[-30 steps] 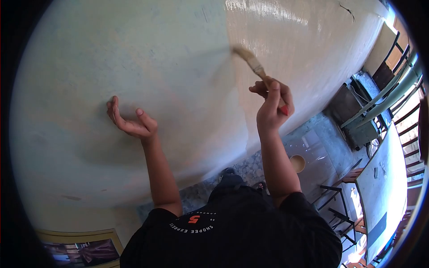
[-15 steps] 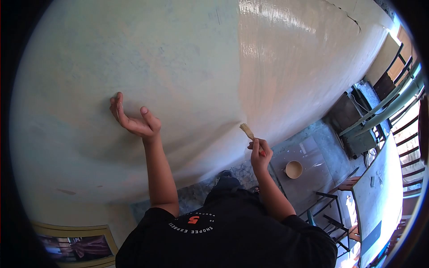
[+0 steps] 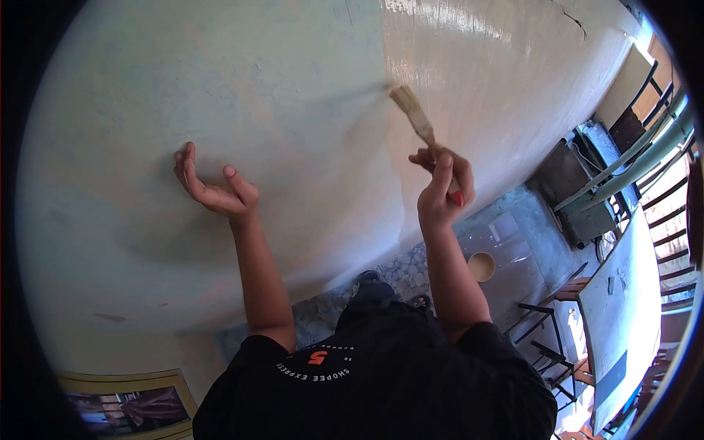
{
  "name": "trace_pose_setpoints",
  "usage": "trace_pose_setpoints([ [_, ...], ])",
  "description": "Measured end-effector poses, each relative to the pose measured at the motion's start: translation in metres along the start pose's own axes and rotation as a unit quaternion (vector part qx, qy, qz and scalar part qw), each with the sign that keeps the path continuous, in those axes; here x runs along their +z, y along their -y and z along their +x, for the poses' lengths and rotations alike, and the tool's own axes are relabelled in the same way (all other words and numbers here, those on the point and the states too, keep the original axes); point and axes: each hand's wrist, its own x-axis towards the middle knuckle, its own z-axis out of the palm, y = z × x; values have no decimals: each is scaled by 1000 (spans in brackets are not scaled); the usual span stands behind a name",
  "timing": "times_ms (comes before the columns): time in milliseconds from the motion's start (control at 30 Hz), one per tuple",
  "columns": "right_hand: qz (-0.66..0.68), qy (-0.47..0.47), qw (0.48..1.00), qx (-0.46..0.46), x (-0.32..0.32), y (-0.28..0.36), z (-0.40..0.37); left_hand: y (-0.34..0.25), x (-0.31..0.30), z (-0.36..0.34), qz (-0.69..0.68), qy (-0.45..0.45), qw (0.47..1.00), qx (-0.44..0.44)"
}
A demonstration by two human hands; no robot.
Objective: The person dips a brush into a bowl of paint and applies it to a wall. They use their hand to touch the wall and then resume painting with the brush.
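A large wall [image 3: 293,110] fills the upper view, pale green and patchy at the left, with a glossy beige coat at the right. My right hand [image 3: 446,187] is closed around the handle of a paintbrush [image 3: 415,115], its red end showing below the fingers. The light bristles point up and left, near the edge between the two colours; whether they touch the wall I cannot tell. My left hand [image 3: 216,187] is raised at or close to the green part, fingers apart and curved, holding nothing.
A round beige bowl [image 3: 481,267] stands on the floor sheet to the right of my right forearm. Farther right are a white-topped table [image 3: 623,315], black metal legs and a dark cabinet [image 3: 568,176]. A framed mirror or window [image 3: 125,405] is at lower left.
My right hand has risen with the paintbrush, which is now higher beside the colour edge. My left hand has shifted slightly up and left.
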Motion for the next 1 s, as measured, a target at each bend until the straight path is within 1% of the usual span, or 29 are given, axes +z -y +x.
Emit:
trace_pose_setpoints([
  [67, -30, 15, 999, 36, -13, -28, -19, -1, 0, 1, 1, 0, 1000, -4],
  [100, -98, 34, 993, 64, -25, -46, -31, -2, -1, 0, -1, 2, 1000, -6],
  [133, -136, 41, 987, 81, -37, -65, -46, -2, -1, 0, 0, -1, 1000, -7],
  [167, -194, 74, 974, 93, -52, -78, -62, -1, -1, 0, 1, 1, 1000, -6],
  [233, -213, 71, 960, 166, -78, -98, -92, -2, -1, 0, 4, -4, 1000, -6],
  [300, -228, 60, 945, 226, -96, -95, -111, -4, -2, 0, 5, 4, 1000, -14],
  [333, -226, 61, 947, 219, -102, -91, -117, -3, -2, -1, 6, -3, 1000, -12],
  [400, -245, 35, 940, 237, -100, -83, -116, -1, -3, -3, 5, 13, 1000, -7],
  [500, -207, 23, 959, 193, -73, -71, -84, 0, -4, -4, 3, 12, 1000, -9],
  [567, -133, 2, 981, 139, -38, -49, -41, -1, -3, -2, -1, 7, 1000, -6],
  [667, -65, 14, 996, 57, 7, -16, 22, -3, -6, -2, -1, 9, 1000, -6],
  [733, -18, 7, 1000, 4, 34, 6, 56, -2, -7, -3, -1, 11, 1000, -6],
  [767, -17, 16, 999, -30, 42, 16, 71, -2, -8, -4, -2, 11, 1000, -10],
  [800, -16, 14, 999, -33, 49, 27, 82, -1, -7, -5, -3, 10, 1000, -15],
  [833, 2, 17, 998, -59, 56, 38, 91, -1, -7, -5, -4, 9, 1000, -13],
  [867, 20, 22, 996, -86, 60, 47, 97, -2, -7, -5, -3, 9, 1000, -17],
  [900, 21, 22, 996, -88, 63, 54, 99, -1, -9, -6, -2, 8, 1000, -20],
  [967, 53, 21, 989, -139, 68, 63, 105, -1, -9, -5, -3, 6, 1000, -16],
  [1000, 54, 22, 988, -141, 70, 65, 108, -1, -9, -4, -5, 7, 1000, -13],
])
